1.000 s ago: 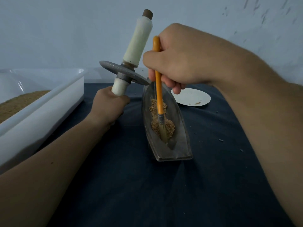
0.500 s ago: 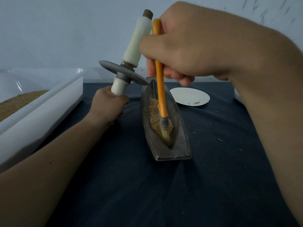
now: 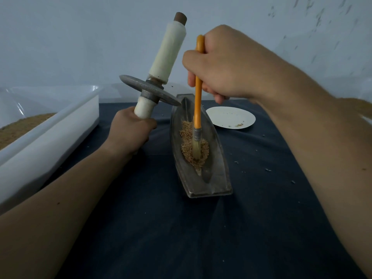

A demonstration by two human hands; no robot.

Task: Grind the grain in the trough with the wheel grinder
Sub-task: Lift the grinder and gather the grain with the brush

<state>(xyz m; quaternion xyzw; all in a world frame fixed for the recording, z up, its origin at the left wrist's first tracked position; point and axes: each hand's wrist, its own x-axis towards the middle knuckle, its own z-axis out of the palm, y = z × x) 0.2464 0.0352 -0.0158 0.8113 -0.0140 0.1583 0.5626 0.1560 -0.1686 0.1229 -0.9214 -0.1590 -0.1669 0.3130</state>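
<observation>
A boat-shaped metal trough (image 3: pixel 216 174) stands on the dark cloth in the middle, with a heap of tan grain (image 3: pixel 186 137) in its groove. My left hand (image 3: pixel 128 133) grips the lower white handle of the wheel grinder (image 3: pixel 150 90), held upright and tilted to the left of the trough, its grey disc in the air. My right hand (image 3: pixel 227 63) holds an orange-handled brush (image 3: pixel 198 97) nearly upright, and the bristles rest in the grain.
A white plastic tub (image 3: pixel 60 125) with more grain stands at the left. A small white dish (image 3: pixel 231 117) with a few crumbs lies behind the trough on the right. Scattered grains dot the dark cloth (image 3: pixel 181 228).
My right hand dropped lower and moved the brush forward, so the bristles went from the near tip of the heap into its middle. The left hand and grinder stayed put.
</observation>
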